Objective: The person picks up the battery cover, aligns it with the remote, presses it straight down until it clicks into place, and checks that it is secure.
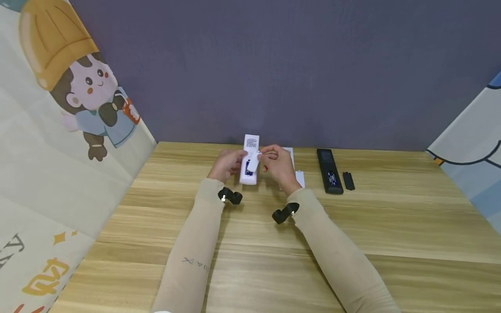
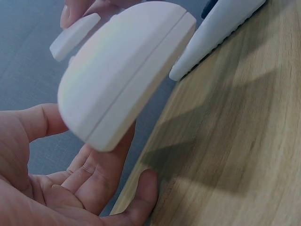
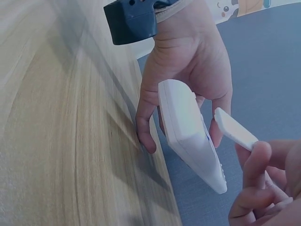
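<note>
My left hand (image 1: pixel 227 165) grips a white remote (image 1: pixel 248 179) by its side, back face up, its battery bay uncovered with blue batteries (image 1: pixel 248 168) inside. In the left wrist view that hand (image 2: pixel 70 174) has its thumb and fingers around the remote (image 2: pixel 122 70), which is held above the table. My right hand (image 1: pixel 278 167) pinches a small white cover (image 1: pixel 254 161) over the bay, tilted and apart from the remote. The right wrist view shows the cover (image 3: pixel 235 129) between thumb and fingers of the right hand (image 3: pixel 268 188), beside the remote (image 3: pixel 186 122).
Another white remote (image 1: pixel 289 152) lies partly behind my right hand, with a white cover (image 1: pixel 300 178) beside it. Further right are a black remote (image 1: pixel 328 167) with blue batteries in its uncovered bay and a black cover (image 1: pixel 348 181). A dark wall (image 1: pixel 274 87) stands behind the wooden table (image 1: pixel 258 252).
</note>
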`<state>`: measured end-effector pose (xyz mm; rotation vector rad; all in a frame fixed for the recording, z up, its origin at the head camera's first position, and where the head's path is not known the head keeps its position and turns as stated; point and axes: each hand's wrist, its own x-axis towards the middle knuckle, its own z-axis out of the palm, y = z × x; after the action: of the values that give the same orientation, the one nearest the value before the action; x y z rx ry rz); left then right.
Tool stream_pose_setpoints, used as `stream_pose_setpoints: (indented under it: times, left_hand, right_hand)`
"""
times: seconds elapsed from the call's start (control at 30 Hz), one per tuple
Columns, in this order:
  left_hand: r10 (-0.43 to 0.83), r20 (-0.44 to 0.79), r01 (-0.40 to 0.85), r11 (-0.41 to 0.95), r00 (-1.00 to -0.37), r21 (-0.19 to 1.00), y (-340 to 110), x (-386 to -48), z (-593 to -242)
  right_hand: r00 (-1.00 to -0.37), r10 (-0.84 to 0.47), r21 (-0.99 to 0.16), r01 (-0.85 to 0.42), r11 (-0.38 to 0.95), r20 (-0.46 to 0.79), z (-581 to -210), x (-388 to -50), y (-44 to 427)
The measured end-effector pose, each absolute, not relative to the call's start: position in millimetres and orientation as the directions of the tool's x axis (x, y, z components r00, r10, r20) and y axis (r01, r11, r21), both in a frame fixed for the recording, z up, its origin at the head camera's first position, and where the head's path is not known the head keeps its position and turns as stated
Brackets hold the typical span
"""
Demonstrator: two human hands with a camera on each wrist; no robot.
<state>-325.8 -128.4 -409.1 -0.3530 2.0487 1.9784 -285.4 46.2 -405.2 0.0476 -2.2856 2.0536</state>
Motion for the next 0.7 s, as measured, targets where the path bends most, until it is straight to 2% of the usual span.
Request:
stream_pose_setpoints:
  times: [0.2, 0.7]
  left_hand:
    - [-0.018, -0.352, -0.353, 0.008, -0.936, 0.936, -119.1, -343.0, -410.5]
    - [-0.08, -0.355, -0.351, -0.056, -0.931, 0.935, -104.2, -367.9, -405.2]
  right_hand:
    - [-0.996, -0.036, -0.992, -0.08, 0.1, 0.077, -404.8, -310.6, 57.9]
    - [-0.989, -0.128, -0.99, -0.087, 0.115, 0.072, -401.1, -349.1, 71.8]
